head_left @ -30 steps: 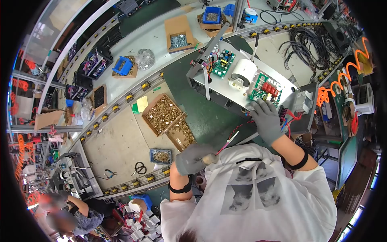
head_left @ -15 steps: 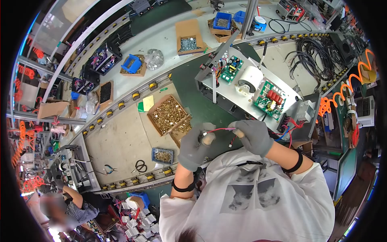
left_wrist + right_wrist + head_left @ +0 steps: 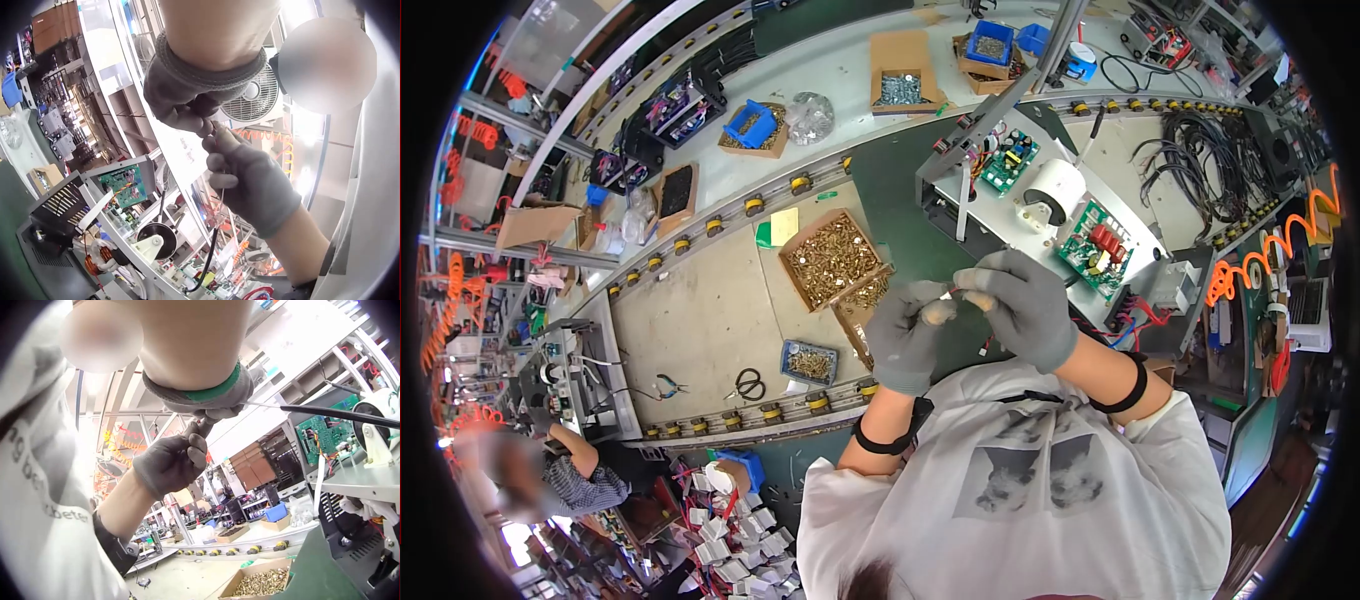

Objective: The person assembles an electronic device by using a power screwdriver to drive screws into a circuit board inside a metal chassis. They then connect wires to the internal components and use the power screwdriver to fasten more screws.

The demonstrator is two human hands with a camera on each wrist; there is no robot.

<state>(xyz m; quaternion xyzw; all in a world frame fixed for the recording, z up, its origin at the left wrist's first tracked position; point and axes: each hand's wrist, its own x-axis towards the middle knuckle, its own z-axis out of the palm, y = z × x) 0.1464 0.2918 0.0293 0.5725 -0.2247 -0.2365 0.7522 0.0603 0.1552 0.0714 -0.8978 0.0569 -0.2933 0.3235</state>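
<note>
Both hands wear grey gloves and meet in front of the chest. My left hand pinches a thin wire between thumb and fingers. Opposite it, the fingertips of my right hand pinch the wire close by. In the right wrist view a pale wire runs from the right hand into a black sleeve. The wire's end is hidden by the fingers. Just beyond the right hand stands an open metal chassis, with a green circuit board and a white drum-shaped part on top.
Left of the hands are a cardboard box of brass-coloured fasteners, a small blue tray and black-handled scissors. Black cables lie at the far right. An orange coiled hose hangs at right. Another person sits at lower left.
The right hand has left the chassis and come to the left hand, which rose to meet it. Both now pinch the wire, with fingertips closer together than half a second ago.
</note>
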